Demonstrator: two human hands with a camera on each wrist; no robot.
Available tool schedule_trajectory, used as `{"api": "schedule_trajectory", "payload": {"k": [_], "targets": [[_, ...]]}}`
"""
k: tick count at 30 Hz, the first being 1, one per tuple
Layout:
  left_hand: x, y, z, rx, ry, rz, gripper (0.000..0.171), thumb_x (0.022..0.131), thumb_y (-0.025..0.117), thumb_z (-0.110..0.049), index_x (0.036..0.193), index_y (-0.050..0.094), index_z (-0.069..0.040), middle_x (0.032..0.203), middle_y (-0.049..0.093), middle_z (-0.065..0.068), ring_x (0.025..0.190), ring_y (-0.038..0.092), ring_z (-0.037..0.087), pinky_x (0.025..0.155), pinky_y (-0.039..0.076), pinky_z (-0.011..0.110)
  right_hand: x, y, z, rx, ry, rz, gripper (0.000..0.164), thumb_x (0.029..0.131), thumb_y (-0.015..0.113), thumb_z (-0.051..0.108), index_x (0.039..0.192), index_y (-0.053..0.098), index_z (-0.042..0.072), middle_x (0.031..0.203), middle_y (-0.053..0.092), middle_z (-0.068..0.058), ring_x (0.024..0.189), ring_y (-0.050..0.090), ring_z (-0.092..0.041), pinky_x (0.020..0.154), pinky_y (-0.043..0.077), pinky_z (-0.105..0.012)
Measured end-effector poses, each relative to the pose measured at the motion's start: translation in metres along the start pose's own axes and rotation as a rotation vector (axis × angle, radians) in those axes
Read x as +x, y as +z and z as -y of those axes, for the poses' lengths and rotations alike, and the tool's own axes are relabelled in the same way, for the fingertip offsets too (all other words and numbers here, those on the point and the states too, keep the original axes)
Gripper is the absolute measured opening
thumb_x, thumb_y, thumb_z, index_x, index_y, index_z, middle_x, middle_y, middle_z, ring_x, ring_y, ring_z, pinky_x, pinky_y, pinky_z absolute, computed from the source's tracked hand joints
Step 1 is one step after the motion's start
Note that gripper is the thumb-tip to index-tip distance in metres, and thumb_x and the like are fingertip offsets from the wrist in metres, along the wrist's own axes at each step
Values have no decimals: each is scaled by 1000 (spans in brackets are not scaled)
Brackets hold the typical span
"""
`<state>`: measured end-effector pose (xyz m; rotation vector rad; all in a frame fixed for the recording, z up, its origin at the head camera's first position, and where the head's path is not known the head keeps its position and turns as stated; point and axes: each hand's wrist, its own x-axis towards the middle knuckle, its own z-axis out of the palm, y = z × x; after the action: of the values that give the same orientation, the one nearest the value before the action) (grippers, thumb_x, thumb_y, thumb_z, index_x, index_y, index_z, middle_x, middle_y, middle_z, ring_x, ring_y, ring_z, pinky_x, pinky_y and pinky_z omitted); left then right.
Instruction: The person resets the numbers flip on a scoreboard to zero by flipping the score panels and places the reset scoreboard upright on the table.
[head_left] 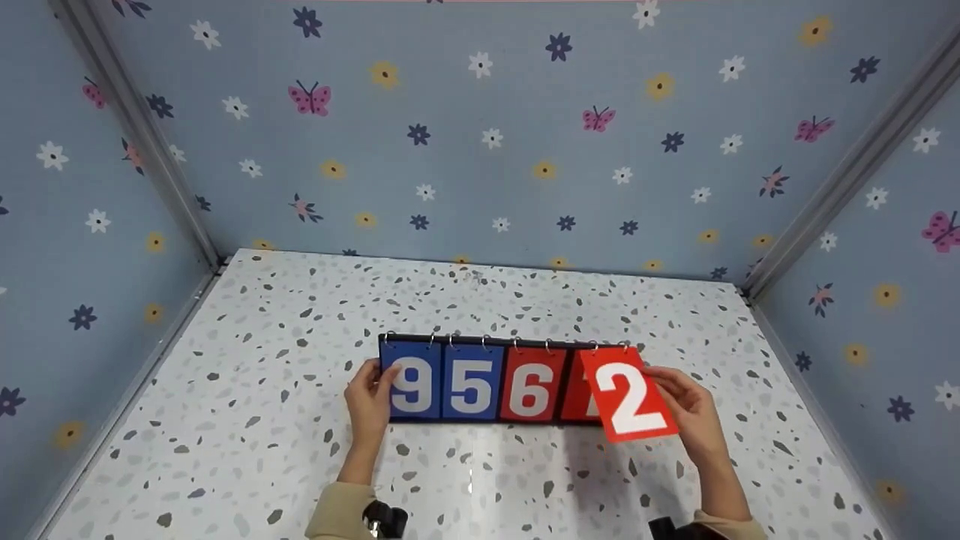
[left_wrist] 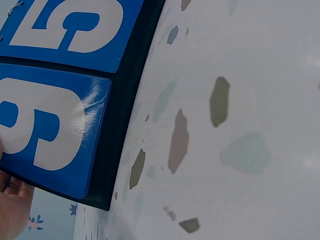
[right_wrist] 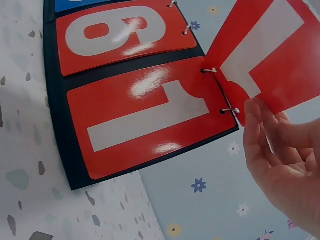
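Note:
A flip scoreboard with a black backing hangs its number cards from metal rings along the top edge. In the head view it reads a blue 9 card, a blue 5 card and a red 6 card. My left hand grips the board's left end, thumb on the front by the 9. With my right hand I pinch the right edge of a red 2 card, swung up off the board. Beneath it lies a red 1 card, fully visible in the right wrist view.
Under the board is a white speckled tabletop. Blue panels with flowers and butterflies enclose it: a back wall, a left wall and a right wall, joined by grey corner posts.

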<state>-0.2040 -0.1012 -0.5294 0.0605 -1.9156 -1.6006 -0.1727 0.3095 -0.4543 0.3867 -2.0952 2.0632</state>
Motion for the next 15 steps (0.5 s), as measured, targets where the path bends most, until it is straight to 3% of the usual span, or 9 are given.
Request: {"api": "schedule_trajectory", "payload": {"k": [4,7,15], "targets": [[-1,-2,-20,-2,0,-7,12,79,63,2,82,57,12,70,59,20,60,53,27,55,41,16,6,5,6,-84,-6,-83,23,80,56,-12,103,55,-15,95,62,-11,83,59,-18,67,49,-27],[-1,-2,-22,-8,4,-7,13,79,63,2,81,56,13,70,59,20,61,54,29,55,42,15,15,6,5,-145,-32,-161,19,76,60,-13,95,59,-14,92,61,-9,79,59,-15,65,48,-23],[-1,-2,-22,-4,17,-3,12,79,63,3,81,56,13,71,60,21,62,55,32,56,43,16,36,11,8,-40,-104,-229,8,80,56,-12,85,61,-9,80,65,-5,69,61,-12,63,48,-22]]}}
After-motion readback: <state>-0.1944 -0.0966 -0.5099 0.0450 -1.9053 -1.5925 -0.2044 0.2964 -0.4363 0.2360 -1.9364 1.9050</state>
